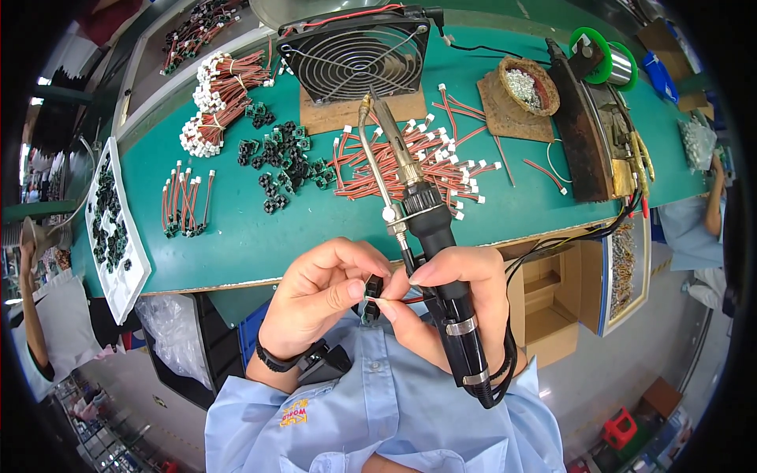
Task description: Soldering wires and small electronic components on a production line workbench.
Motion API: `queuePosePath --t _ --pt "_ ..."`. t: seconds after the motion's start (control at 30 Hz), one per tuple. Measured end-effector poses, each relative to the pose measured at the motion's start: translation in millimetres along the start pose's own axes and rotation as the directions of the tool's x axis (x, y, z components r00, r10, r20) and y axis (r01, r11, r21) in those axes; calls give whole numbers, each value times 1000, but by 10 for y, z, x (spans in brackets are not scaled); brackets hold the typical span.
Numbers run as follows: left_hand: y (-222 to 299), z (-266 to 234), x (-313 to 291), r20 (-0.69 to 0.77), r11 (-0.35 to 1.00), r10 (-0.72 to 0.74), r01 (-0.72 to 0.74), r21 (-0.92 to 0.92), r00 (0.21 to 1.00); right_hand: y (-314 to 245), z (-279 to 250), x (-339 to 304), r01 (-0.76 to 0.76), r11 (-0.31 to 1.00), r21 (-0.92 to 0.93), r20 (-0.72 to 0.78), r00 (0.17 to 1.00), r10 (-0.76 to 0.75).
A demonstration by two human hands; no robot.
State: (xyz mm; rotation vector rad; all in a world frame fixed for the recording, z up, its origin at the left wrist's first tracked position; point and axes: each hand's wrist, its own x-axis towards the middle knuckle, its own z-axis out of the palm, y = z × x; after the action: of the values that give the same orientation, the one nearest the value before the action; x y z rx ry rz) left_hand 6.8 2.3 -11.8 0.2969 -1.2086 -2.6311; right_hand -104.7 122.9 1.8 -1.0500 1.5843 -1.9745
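Near my chest, in front of the bench edge, my left hand [317, 293] is closed in a pinch on a small black component [374, 288] with a bit of green on it. My right hand [482, 293] is wrapped round a black soldering iron [432, 225], whose metal tip and thin side tube point up and away over the bench. With thumb and forefinger that same hand pinches a thin red wire [413, 299], its end right beside the component. Whether wire and component touch is too small to tell.
On the green bench [236, 252] lie loose wire leads [410, 162], bundled leads [225, 94], black components [280, 154] and finished-looking pieces [187, 201]. A fan [355, 59] stands behind. A round bowl [530, 87], solder reel [619, 63] and white tray [118, 236] flank them. Other people sit either side.
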Motion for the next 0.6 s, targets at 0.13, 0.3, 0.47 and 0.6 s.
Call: queuePosePath --t 0.13,0.3,0.47,0.6 --pt "2 4 -10 -16 999 23 -22 35 1000 -4 -3 8 6 1000 -1 6 1000 -6" --pt "14 2 -20 -20 997 21 -19 68 1000 -13 -13 19 13 1000 -14 9 1000 -13" --pt "54 125 -25 -205 988 7 24 149 979 -49 -76 59 19 996 -85 140 990 -7" --pt "104 131 -17 -189 968 42 7 250 981 -66 -133 82 9 989 -148 206 978 22"
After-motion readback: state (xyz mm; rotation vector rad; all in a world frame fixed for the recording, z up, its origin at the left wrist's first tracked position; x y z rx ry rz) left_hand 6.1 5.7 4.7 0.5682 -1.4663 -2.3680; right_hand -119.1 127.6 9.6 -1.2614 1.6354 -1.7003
